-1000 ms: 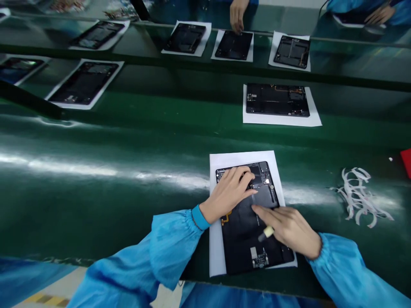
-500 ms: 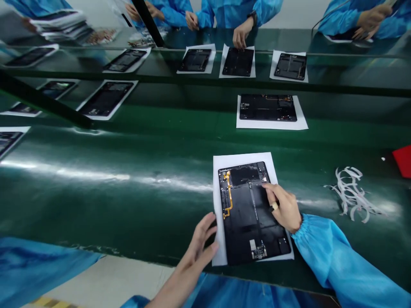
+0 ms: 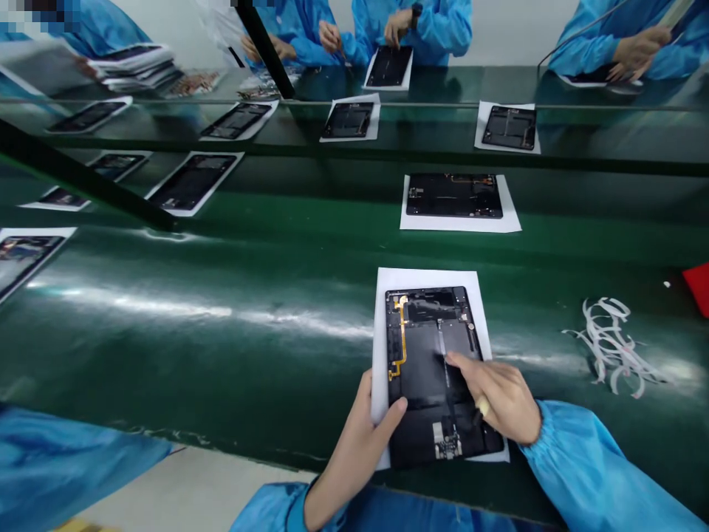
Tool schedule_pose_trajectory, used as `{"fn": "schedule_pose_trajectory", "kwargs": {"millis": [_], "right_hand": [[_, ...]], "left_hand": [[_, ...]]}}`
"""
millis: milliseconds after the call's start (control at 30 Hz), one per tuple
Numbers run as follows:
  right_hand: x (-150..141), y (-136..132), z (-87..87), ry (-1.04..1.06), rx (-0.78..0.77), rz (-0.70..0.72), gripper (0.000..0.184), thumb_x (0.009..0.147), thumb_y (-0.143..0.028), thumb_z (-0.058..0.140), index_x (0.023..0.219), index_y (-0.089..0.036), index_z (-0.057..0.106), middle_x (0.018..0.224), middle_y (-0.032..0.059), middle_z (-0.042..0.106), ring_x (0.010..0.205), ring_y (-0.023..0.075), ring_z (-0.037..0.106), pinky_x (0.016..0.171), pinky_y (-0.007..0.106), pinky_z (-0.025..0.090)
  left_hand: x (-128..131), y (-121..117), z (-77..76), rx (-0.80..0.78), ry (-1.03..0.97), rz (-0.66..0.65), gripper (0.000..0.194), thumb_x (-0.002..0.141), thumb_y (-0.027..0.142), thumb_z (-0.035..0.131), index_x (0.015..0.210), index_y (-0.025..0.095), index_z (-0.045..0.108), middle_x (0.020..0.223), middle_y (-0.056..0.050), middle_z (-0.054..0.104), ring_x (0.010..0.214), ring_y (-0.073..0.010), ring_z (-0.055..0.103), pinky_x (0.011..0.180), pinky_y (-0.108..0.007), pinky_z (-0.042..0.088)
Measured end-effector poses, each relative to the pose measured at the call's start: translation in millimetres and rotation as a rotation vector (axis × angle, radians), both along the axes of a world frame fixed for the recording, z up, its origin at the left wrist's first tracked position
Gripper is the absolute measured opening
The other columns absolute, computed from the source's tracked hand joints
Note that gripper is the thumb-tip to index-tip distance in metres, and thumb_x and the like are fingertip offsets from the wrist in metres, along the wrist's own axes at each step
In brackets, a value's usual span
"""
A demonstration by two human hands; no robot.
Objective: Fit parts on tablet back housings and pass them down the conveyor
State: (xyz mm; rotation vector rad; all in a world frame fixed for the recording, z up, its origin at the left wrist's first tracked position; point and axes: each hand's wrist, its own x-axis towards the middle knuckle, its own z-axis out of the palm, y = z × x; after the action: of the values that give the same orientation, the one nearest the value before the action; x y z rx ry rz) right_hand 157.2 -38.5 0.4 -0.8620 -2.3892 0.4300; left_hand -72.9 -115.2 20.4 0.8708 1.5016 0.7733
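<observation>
An open-backed black tablet (image 3: 424,362) lies on a white paper sheet (image 3: 429,278) in front of me, its inner parts facing up. An orange flex cable (image 3: 402,340) runs down its left side. My left hand (image 3: 368,436) grips the left edge, thumb on top of the tablet and fingers partly hidden at the sheet. My right hand (image 3: 501,395) is over the right half, index fingertip at the thin central strip (image 3: 444,358). Its other fingers are curled around something small, pale and dark, that I cannot make out.
Another tablet (image 3: 454,196) lies on paper beyond mine. Curled white strips (image 3: 614,343) lie to the right, near a red object (image 3: 698,288). A raised shelf (image 3: 421,148) holds several tablets, with slanted posts (image 3: 111,188) at left. Co-workers in blue sleeves (image 3: 443,29) work opposite.
My left hand has closed onto the tablet's left edge. My right fingertip has moved from the upper right down to the central strip. Opposite, a co-worker has drawn a tablet back off the shelf.
</observation>
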Motion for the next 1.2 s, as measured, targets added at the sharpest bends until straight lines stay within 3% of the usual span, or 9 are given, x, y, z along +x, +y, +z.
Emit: {"fn": "schedule_pose_trajectory", "kwargs": {"millis": [100,200,333,500,700,900,1033,1100,1200], "right_hand": [[7,-20,10.1,-0.071,0.059,0.075,0.035,0.096,-0.011,0.037,0.129,-0.009,0.048,0.081,0.0064,0.068,0.063,0.0160,0.061,0.057,0.030,0.047],[10,-38,20.7,-0.116,0.068,0.057,0.030,0.094,-0.010,0.042,0.121,-0.006,0.054,0.059,-0.0005,0.055,0.051,0.0147,0.051,0.051,0.031,0.041],[5,-54,29.3,-0.303,0.076,0.030,0.029,0.096,-0.016,0.044,0.117,-0.005,0.060,0.056,-0.0003,0.054,0.049,0.0153,0.051,0.049,0.033,0.037],[-4,-63,23.5,-0.488,0.167,-0.031,0.036,0.099,-0.022,0.038,0.120,-0.004,0.061,0.053,0.0008,0.053,0.047,0.0173,0.053,0.049,0.034,0.034],[-10,-51,14.5,-0.534,0.130,-0.129,0.040,0.101,-0.027,0.035,0.127,-0.006,0.057,0.053,0.0016,0.056,0.048,0.0172,0.054,0.050,0.032,0.035],[-13,-13,18.4,-0.329,0.052,-0.267,0.041,0.102,-0.035,0.033,0.123,-0.011,0.060,0.058,0.0026,0.064,0.049,0.0156,0.059,0.052,0.028,0.039],[-9,6,11.4,-0.154,0.032,-0.390,0.035,0.101,-0.034,0.038,0.115,-0.014,0.063,0.066,0.0039,0.069,0.055,0.0162,0.064,0.053,0.026,0.042],[-6,12,2.9,-0.124,0.020,-0.422,0.033,0.101,-0.034,0.039,0.108,-0.015,0.066,0.071,0.0059,0.071,0.058,0.0169,0.066,0.055,0.026,0.045],[-5,17,-9.3,-0.079,-0.021,-0.440,0.030,0.100,-0.031,0.041,0.101,-0.017,0.068,0.081,0.0073,0.074,0.065,0.0174,0.070,0.061,0.026,0.050]], "left_hand": [[-2,3,-1.5,0.025,0.032,-0.020,0.048,0.089,0.043,0.056,0.132,0.025,0.041,0.126,-0.007,0.057,0.118,-0.0267,0.054,0.098,-0.036,0.046],[-3,6,-0.4,0.040,0.046,-0.035,0.047,0.090,0.042,0.055,0.132,0.026,0.041,0.126,-0.006,0.057,0.119,-0.0262,0.053,0.099,-0.035,0.045],[-3,5,0.9,0.034,0.043,-0.040,0.045,0.090,0.042,0.055,0.130,0.026,0.041,0.125,-0.006,0.056,0.118,-0.0254,0.053,0.099,-0.034,0.045],[-4,5,1.7,0.008,0.009,-0.036,0.048,0.088,0.042,0.058,0.130,0.025,0.042,0.126,-0.008,0.057,0.117,-0.0275,0.055,0.096,-0.036,0.047],[-4,3,-1.7,-0.005,-0.029,-0.021,0.048,0.089,0.043,0.057,0.131,0.026,0.041,0.131,-0.007,0.055,0.117,-0.0265,0.054,0.099,-0.035,0.046],[-7,5,-4.9,0.020,0.024,0.094,0.048,0.090,0.048,0.051,0.131,0.025,0.042,0.132,-0.007,0.054,0.122,-0.0267,0.050,0.101,-0.033,0.043],[-59,40,-7.4,0.172,0.258,0.241,0.046,0.087,0.049,0.053,0.124,0.023,0.048,0.123,-0.007,0.057,0.120,-0.0269,0.051,0.102,-0.034,0.039],[-101,77,-8.2,0.285,0.388,0.279,0.042,0.085,0.048,0.055,0.119,0.022,0.052,0.116,-0.006,0.059,0.112,-0.0257,0.054,0.098,-0.034,0.041],[-163,155,-7.1,0.436,0.548,0.339,0.039,0.083,0.046,0.054,0.112,0.020,0.054,0.103,-0.003,0.062,0.098,-0.0219,0.059,0.088,-0.030,0.047]]}}
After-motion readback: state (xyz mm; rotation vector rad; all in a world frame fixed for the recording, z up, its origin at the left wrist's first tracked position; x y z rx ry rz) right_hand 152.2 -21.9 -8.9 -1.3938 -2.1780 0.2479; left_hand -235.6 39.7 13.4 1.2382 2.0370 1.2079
